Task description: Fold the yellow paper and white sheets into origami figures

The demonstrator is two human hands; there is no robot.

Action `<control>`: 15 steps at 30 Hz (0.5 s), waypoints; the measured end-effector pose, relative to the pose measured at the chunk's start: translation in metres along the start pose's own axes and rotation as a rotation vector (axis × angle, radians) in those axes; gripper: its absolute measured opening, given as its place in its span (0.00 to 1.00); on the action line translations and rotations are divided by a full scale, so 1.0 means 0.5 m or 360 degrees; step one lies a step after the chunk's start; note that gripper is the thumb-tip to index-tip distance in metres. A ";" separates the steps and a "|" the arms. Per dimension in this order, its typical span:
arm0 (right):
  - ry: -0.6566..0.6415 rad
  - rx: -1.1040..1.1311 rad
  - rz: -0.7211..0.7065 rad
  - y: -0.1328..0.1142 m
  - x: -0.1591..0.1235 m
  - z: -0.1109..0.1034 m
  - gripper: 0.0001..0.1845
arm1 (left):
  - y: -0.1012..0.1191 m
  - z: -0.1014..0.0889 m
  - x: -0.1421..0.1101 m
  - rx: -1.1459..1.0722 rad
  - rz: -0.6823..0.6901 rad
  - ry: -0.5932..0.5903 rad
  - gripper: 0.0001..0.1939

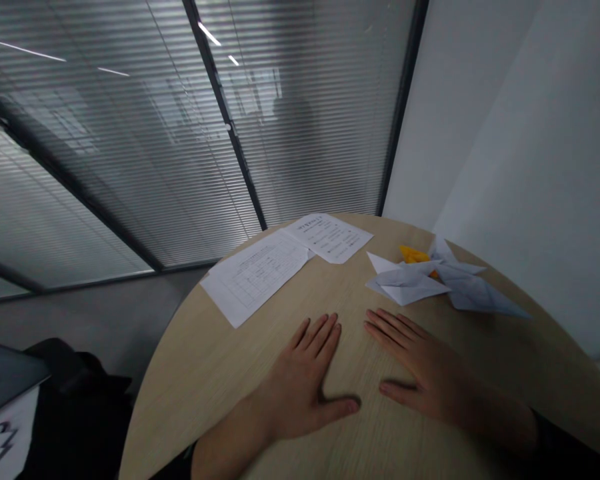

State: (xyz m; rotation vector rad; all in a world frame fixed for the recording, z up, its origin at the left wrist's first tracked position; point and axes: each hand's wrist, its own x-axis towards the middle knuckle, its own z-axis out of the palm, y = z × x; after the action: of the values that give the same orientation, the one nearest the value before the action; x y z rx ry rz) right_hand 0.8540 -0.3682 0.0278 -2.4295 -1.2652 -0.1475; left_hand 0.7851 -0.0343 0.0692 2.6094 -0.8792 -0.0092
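My left hand point(305, 377) lies palm down on the round wooden table point(190, 393), fingers stretched forward and thumb out to the right. Flat on the same tabletop rests my right hand point(420, 367), its fingers pointing to the upper left and its thumb apart. Neither hand holds anything. Just beyond the right hand sit several folded white paper figures point(407, 283), with a yellow-orange folded paper point(413, 255) among them. Ahead of the left hand are printed sheets: one with a table grid point(260, 270) and one with lines of text point(330, 237).
A glass partition with blinds point(310, 147) stands behind the table, and a pale wall point(520, 133) rises close on the right. At the lower left is a black item point(80, 400), perhaps a chair or bag, near a grey panel point(5, 373).
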 end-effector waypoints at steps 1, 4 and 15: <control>0.0008 0.0007 0.0000 0.000 0.000 0.000 0.56 | 0.000 -0.001 0.001 0.0005 -0.0001 -0.0004 0.63; 0.0024 0.0019 0.0005 0.000 0.000 0.003 0.56 | 0.001 -0.002 0.003 0.0021 -0.0007 -0.0022 0.63; 0.0030 -0.0006 -0.0007 0.004 -0.001 0.011 0.58 | 0.000 0.002 0.006 0.0004 0.0009 0.0017 0.63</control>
State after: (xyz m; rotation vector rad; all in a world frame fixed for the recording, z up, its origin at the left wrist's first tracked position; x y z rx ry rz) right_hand 0.8550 -0.3674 0.0222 -2.4228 -1.2631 -0.1735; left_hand 0.7874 -0.0362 0.0688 2.6068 -0.8835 0.0074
